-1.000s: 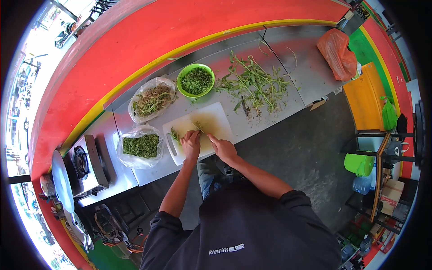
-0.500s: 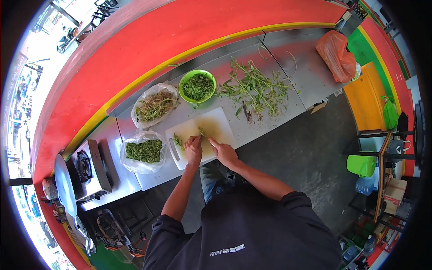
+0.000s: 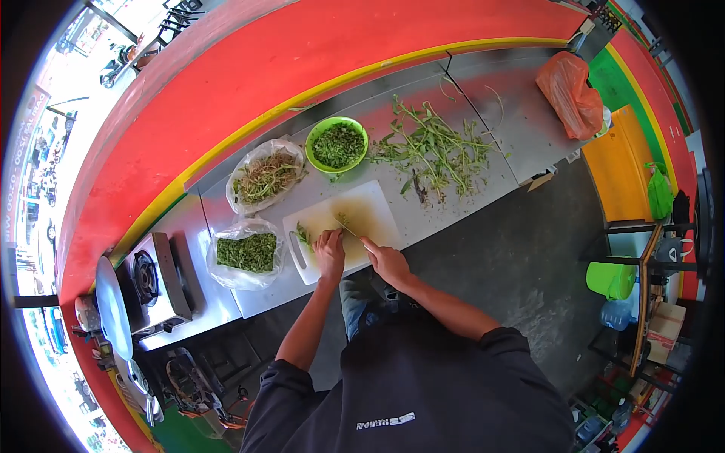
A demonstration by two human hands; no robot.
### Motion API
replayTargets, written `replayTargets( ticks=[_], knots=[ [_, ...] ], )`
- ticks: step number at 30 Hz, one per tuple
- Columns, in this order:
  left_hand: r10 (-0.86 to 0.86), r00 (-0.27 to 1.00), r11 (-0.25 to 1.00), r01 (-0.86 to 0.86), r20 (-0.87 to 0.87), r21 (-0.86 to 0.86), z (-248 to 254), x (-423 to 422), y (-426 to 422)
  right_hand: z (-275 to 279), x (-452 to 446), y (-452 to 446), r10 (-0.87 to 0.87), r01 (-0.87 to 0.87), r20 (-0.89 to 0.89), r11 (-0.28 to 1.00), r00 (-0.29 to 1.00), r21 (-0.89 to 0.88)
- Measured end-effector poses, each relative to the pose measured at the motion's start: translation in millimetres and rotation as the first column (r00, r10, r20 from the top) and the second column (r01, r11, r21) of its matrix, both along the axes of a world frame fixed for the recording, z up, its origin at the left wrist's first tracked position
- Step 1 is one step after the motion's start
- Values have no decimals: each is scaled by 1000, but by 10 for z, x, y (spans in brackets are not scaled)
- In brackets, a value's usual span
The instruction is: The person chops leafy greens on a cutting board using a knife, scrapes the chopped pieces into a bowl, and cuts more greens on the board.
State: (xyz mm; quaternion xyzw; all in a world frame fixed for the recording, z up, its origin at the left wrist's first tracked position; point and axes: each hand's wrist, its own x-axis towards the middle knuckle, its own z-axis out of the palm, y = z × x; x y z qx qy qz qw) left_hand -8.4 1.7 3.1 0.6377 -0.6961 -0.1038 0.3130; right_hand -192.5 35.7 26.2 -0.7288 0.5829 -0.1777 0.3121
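On the white cutting board [image 3: 374, 200], my left hand [image 3: 330, 254] is closed around some leafy green stems [image 3: 303, 234], whose leaves stick out on its left side. My right hand [image 3: 387, 263] grips a knife [image 3: 351, 231], its thin blade angled up and left beside the left fingertips. A few cut green bits [image 3: 343, 218] lie by the blade. The board's middle is stained yellowish-brown. Just beyond the board stands a lime-green bowl [image 3: 310, 158] of chopped greens.
Left of the board are a plastic bag of chopped greens [image 3: 246, 252] and another of rooty stems [image 3: 266, 178]. Uncut leafy stalks [image 3: 438, 147] spread over the steel counter [image 3: 472, 198] at right. An orange bag [image 3: 568, 94] and a gas stove [image 3: 155, 283] sit at opposite ends.
The whole view has shifted slightly, so the counter appears a little further right. Both hands remain at the board, and more of the knife blade shows beside the left fingers.
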Motion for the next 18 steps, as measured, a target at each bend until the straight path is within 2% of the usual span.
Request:
replayTargets(
  ticks=[2, 5, 6, 8, 15, 18],
  knots=[
    [-8, 1000, 1000, 9, -1, 2, 9, -11, 5, -71, 40, -37, 1, -5, -33, 992, 999, -125],
    [-21, 1000, 1000, 21, -10, 4, 10, -11, 4, -148, 121, -71, -16, 17, 7, 990, 1000, -140],
    [-17, 1000, 1000, 18, -26, 5, 11, -9, -8, -107, 115, -60, -19, 20, 11, 990, 1000, -143],
    [-16, 1000, 1000, 16, -26, -5, 3, 2, -59, -25, 73, -3, -16, 16, -24, 999, 1000, -28],
    [-12, 1000, 1000, 12, -6, 24, 41, -38, 7, -85, 120, -97, -44, 42, -10, 993, 999, -113],
    [-1, 999, 1000, 2, -32, 7, 12, -39, -35, -29, 108, -81, -48, 50, 29, 997, 998, -62]
  ],
)
